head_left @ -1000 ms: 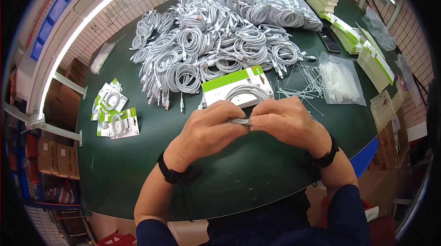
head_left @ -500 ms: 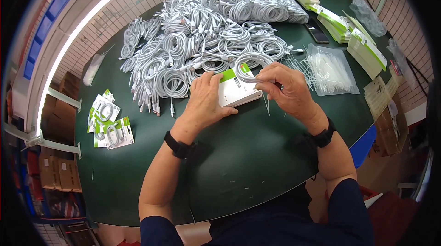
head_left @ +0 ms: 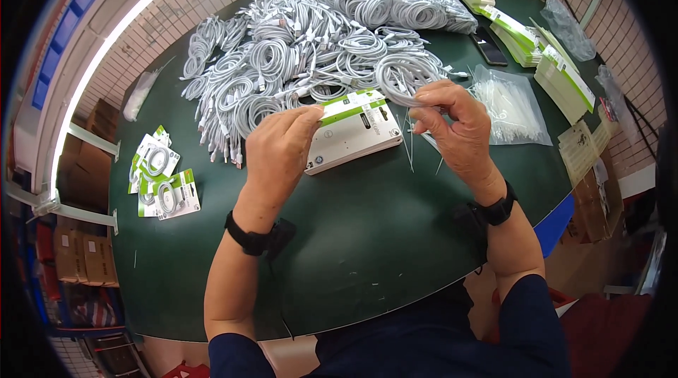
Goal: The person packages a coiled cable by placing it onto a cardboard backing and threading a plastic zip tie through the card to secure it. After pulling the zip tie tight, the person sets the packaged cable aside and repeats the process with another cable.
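Note:
A stack of white and green packaging cards (head_left: 353, 139) lies in front of me on the dark green table. My left hand (head_left: 281, 148) has its fingers pinched at the upper left edge of the top card; the fingertips are partly hidden. Between the thumb and fingers of my right hand (head_left: 458, 127) is a coiled grey-white cable (head_left: 404, 75), held up just over the right end of the stack. Thin white cable ties (head_left: 409, 148) lie on the table beside the stack, under that hand.
A big heap of coiled cables (head_left: 275, 60) covers the far side. To the right are a bag of cable ties (head_left: 510, 106), a phone (head_left: 487, 46) and card stacks (head_left: 565, 85). Several cards with cables attached (head_left: 166, 180) lie at the left.
My left hand has moved left and its fingers have drawn together at the card's edge, uncovering more of the stack. The cable in my right hand has shifted slightly right and up.

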Demonstrator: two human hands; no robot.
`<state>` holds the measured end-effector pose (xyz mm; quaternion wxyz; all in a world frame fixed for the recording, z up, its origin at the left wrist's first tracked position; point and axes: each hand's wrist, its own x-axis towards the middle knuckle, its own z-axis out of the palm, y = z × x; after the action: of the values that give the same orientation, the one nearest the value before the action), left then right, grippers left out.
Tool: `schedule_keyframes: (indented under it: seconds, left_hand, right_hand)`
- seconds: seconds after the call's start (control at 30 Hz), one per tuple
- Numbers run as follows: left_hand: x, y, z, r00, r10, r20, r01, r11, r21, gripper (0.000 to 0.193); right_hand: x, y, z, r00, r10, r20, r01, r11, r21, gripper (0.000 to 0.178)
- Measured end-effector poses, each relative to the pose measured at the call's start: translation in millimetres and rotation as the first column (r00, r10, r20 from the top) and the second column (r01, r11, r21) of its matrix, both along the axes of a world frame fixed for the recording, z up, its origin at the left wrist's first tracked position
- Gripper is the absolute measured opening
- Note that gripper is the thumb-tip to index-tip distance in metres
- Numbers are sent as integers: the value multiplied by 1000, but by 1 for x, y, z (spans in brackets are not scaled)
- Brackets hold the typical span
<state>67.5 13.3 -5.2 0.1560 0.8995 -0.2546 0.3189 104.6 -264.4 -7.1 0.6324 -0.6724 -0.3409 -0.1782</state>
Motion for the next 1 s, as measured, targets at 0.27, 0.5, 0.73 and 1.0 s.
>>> schedule_keyframes:
  seconds: [0.27, 0.5, 0.73, 1.0]
  left_hand:
    - [-86, -24, 11, 979, 33, -199, -28, 999, 27, 17]
    - [-81, -25, -6, 940, -23, -340, 4, 998, -59, 21]
    - [-95, -29, 1, 995, -81, 62, 96, 951, -293, 26]
    - [-139, -36, -21, 439, -842, -312, -716, -118, -688, 41]
  right_hand:
    - [-21, 22, 7, 992, 105, 70, -97, 990, -104, 19]
    - [-38, 50, -19, 984, 138, 110, -94, 938, -333, 20]
    - [-39, 50, -27, 994, 75, 84, -54, 972, -230, 22]
    - [-41, 53, -29, 956, 165, 242, -112, 970, -218, 25]
